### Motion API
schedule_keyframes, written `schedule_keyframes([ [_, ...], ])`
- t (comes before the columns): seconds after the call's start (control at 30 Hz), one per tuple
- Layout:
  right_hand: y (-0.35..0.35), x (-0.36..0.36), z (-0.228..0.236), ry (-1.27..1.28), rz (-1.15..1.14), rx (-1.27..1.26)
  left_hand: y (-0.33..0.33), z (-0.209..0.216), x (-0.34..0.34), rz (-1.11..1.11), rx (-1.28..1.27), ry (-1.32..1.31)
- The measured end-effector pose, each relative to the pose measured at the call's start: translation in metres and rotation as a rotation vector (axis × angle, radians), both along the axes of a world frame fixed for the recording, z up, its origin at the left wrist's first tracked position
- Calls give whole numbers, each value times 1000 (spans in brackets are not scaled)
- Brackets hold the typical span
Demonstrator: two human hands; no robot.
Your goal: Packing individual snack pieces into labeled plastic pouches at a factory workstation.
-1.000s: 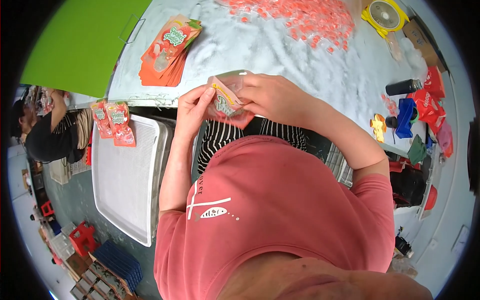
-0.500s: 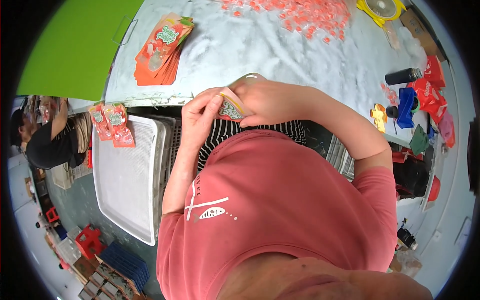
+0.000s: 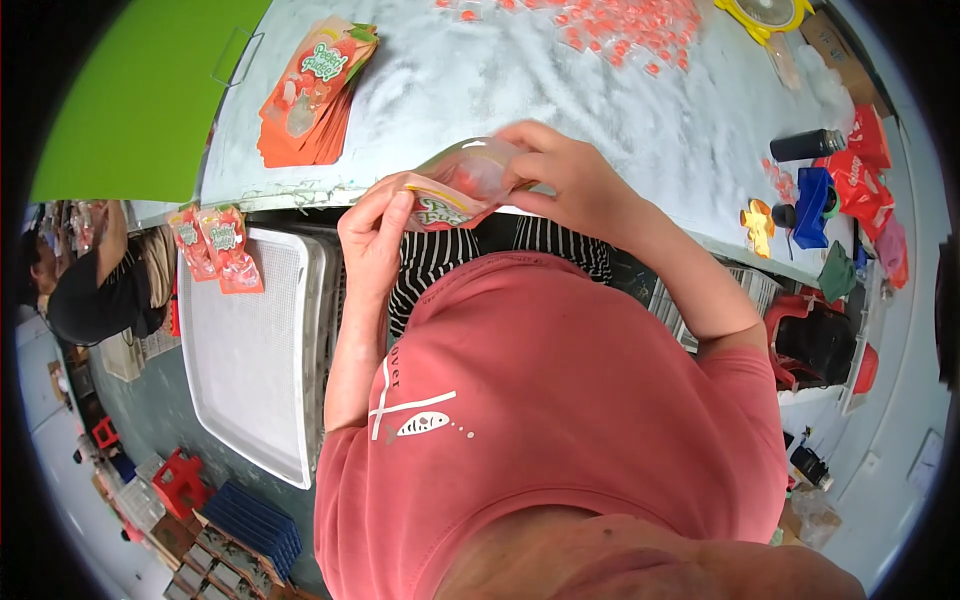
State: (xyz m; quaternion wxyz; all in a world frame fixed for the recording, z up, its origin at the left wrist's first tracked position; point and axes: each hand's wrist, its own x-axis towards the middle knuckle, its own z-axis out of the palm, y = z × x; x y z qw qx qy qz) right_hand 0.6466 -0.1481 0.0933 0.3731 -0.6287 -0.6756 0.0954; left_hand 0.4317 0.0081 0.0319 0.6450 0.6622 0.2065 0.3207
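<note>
Over the table's front edge I hold an orange-and-green printed pouch [image 3: 440, 212], tilted, with its mouth spread wide. Something clear and reddish shows inside the mouth. My left hand [image 3: 372, 222] is closed on the pouch's left end, thumb on the printed front. At the other end, my right hand [image 3: 572, 185] pinches the rim between thumb and fingers. A fanned stack of flat pouches [image 3: 305, 110] of the same print lies on the table to the left. Many small clear-wrapped red pieces [image 3: 625, 35] are spread at the far side.
Left of my body, stacked white trays [image 3: 245, 330] carry two pouches [image 3: 228, 250] at the far end. A green board [image 3: 130, 90] borders the table. On the right stand a black bottle [image 3: 805, 146], a blue dispenser [image 3: 812, 208] and red bags [image 3: 862, 190]. A co-worker [image 3: 95, 290] is at far left.
The pouch has opened from a folded shape to a wide mouth. My right hand has moved outward to its right rim, and my left hand has shifted slightly left.
</note>
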Motion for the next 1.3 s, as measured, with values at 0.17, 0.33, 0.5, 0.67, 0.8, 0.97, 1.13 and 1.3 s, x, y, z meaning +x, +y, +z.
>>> schedule_keyframes([
  [0.17,-4,-3,5,118,-18,-127,-2,6,-3,-29,-339,-75],
  [0.33,0,-12,1,219,-33,-73,-12,24,14,-140,-183,106],
  [0.5,-3,-6,1,334,-36,-216,-12,11,15,-72,-127,72],
  [0.67,8,10,-2,264,45,-347,-19,20,27,-47,-79,69],
  [0.8,14,9,-9,98,75,-223,-25,24,32,-178,-64,141],
  [0.97,15,1,-23,45,35,-94,-21,9,35,-132,41,207],
  [1.13,18,2,-23,75,101,-230,-17,14,29,-204,-277,277],
  [1.3,28,2,-36,232,144,-328,-7,-6,23,-173,-186,168],
])
